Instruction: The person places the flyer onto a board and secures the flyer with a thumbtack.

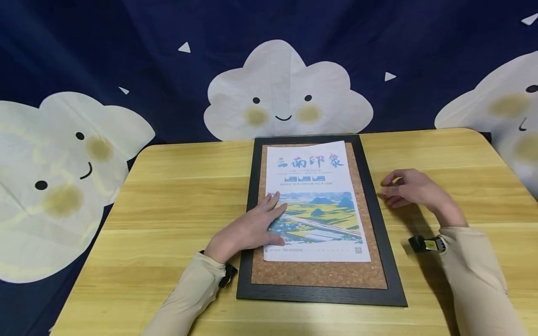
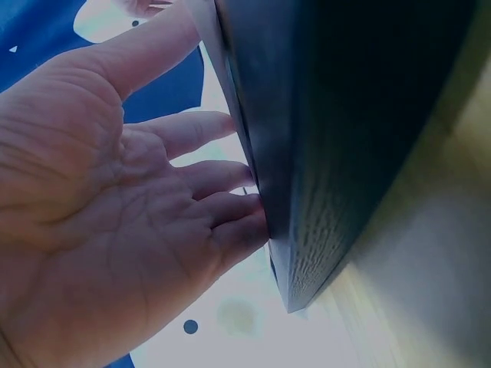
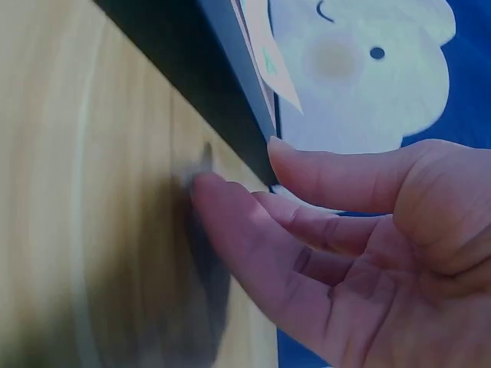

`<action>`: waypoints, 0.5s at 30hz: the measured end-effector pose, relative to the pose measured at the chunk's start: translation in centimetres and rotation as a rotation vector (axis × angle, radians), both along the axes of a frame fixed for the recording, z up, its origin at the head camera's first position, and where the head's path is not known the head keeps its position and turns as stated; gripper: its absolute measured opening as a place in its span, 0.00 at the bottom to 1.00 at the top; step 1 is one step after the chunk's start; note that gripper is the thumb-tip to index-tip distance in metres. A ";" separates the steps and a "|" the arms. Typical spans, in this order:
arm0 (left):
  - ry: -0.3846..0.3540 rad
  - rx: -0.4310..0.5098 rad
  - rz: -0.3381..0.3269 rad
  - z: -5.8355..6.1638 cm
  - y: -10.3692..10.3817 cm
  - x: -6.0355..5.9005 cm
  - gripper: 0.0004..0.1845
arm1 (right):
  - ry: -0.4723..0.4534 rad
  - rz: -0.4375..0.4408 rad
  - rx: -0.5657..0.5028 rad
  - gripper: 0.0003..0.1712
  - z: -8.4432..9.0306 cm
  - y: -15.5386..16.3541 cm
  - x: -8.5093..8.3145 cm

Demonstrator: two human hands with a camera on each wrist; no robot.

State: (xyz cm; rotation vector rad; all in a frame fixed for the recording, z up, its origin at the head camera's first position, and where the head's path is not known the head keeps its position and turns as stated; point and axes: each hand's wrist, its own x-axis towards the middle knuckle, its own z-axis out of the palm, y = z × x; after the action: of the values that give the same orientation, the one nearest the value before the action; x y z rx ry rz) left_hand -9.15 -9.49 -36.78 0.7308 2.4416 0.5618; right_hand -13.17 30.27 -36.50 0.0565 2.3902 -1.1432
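A printed poster [image 1: 311,205] with large Chinese characters and a landscape picture lies on a cork board [image 1: 315,274] with a black frame [image 1: 336,295]. My left hand [image 1: 252,226] reaches over the frame's left side, its spread fingers resting on the poster's left edge. In the left wrist view those fingers [image 2: 215,176] extend past the frame's side. To the right of the board is my right hand [image 1: 414,189], thumb and fingers loosely bent, fingertips close beside the frame's right side. In the right wrist view a gap separates the thumb [image 3: 330,180] from the forefinger.
The framed board lies on a light wooden table [image 1: 180,196], its far side near the table's back edge. Behind hangs a dark blue cloth [image 1: 155,32] with smiling white clouds [image 1: 286,84]. The poster's upper right corner reaches close to the frame's top.
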 end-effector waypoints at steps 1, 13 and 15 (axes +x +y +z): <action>-0.002 -0.001 0.001 0.0 0.1 0.0 0.45 | 0.011 -0.003 0.026 0.22 0.1 0.4 0.0; 0.026 -0.036 -0.014 0.0 -0.1 0.0 0.45 | 0.137 0.002 0.331 0.26 1.3 4.4 0.7; 0.023 -0.037 -0.013 0.0 -0.2 0.1 0.45 | 0.149 0.014 0.389 0.27 1.4 4.9 0.8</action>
State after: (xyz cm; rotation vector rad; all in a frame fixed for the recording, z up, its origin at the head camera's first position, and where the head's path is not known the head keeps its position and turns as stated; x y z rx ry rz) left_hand -9.07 -9.67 -36.75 0.7415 2.4599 0.5051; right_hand -12.36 35.16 -35.08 0.0859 2.7096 -0.6819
